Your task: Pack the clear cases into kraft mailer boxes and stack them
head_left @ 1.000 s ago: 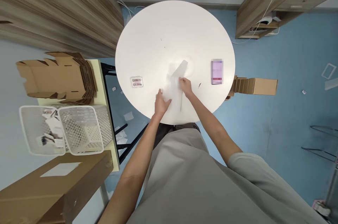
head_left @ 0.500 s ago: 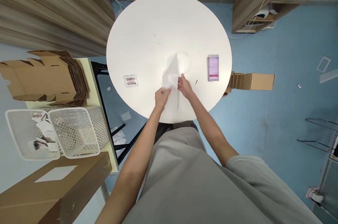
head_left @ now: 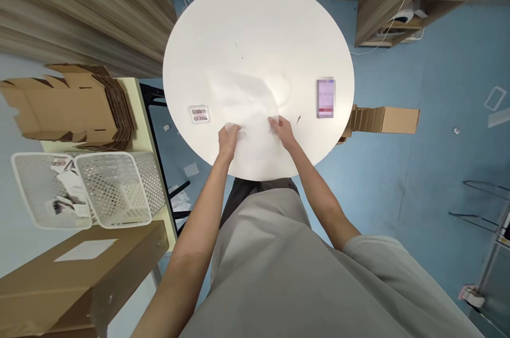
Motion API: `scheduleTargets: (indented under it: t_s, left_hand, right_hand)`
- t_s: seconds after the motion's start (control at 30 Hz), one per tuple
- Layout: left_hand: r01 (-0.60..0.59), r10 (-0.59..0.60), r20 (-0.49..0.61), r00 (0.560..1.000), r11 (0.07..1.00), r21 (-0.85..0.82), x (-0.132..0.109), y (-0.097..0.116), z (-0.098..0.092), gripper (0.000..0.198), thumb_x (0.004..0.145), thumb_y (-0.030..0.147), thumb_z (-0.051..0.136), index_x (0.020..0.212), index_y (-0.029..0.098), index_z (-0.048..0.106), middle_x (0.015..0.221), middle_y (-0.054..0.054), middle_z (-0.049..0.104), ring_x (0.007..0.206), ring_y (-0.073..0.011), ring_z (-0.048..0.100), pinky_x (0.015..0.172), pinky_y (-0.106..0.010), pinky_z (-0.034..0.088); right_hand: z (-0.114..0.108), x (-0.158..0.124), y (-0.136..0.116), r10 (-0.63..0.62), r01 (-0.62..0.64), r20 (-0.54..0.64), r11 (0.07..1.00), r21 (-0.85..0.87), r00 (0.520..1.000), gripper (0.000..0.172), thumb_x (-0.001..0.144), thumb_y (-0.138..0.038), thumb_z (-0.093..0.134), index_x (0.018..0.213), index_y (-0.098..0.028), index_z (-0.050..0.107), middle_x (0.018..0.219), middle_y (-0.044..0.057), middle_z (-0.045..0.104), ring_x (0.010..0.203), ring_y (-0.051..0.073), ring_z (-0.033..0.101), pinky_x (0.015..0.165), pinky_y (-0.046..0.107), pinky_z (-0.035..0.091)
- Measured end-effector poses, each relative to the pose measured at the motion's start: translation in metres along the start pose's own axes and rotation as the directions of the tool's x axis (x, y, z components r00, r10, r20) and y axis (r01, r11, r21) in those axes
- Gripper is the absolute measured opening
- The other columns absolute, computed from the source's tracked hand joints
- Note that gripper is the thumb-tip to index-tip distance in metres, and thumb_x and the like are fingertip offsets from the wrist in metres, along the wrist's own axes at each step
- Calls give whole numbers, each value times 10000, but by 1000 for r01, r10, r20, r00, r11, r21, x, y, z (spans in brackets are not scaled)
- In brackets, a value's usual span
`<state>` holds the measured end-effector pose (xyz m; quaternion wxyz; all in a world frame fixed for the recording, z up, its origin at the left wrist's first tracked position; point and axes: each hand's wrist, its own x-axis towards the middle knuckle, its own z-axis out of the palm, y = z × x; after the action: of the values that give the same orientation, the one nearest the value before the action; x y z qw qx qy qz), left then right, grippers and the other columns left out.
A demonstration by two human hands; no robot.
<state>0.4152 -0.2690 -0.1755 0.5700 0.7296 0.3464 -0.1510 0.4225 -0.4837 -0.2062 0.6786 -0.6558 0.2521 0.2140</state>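
A thin, whitish, partly see-through sheet (head_left: 249, 104) is spread between my hands above the white round table (head_left: 255, 8). My left hand (head_left: 228, 141) pinches its left side, thumb against fingers. On the right side, my right hand (head_left: 283, 132) grips the sheet near its edge in the same way. Just beyond the sheet a faint pale round shape (head_left: 282, 88) shows on the tabletop. To the left of my left hand lies a small clear tray (head_left: 200, 114) holding several dark red round pieces. Near my right hand is a tiny brown scrap (head_left: 298, 119).
A blurred purple rectangle (head_left: 325, 98) lies at the table's right. On the left side table are flattened cardboard boxes (head_left: 67, 109), white perforated baskets (head_left: 113, 189) and a large carton (head_left: 87, 274). Folded cardboard (head_left: 398, 120) stands beyond the table's right edge.
The sheet has gone from folded and upright to spread wide. My left hand has moved left and my right hand slightly right, so they are farther apart. The view has shifted slightly.
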Motion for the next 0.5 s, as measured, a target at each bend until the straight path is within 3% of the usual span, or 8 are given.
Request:
scheduleTargets:
  t_s: [0.1,0.3,0.5]
  left_hand:
    - [-51,53,-12,999,992,112,9,-6,-9,262,797,434,761,741,231,605,696,14,579,688,-183,574,646,-298,455]
    - [-26,27,-2,1000,961,276,22,-21,-8,210,856,412,764,818,225,676,803,-11,695,698,-195,635,697,-313,492]
    - [-37,50,-28,998,939,343,31,-39,-11,190,809,371,833,826,232,705,883,-50,759,861,-244,706,891,-351,540]
  right_hand:
    - [-10,1,-1,-89,80,-59,987,-142,994,555,943,-714,766,762,-260,503,739,-43,570,641,126,539,600,266,490]
    - [-16,-8,5,-49,10,-87,916,-402,995,388,1052,-575,668,848,-262,560,751,-38,649,580,139,554,606,294,488]
    - [-18,-3,13,-32,-64,-153,809,-585,988,397,1005,-487,747,780,-281,492,803,-13,654,816,207,650,791,332,533]
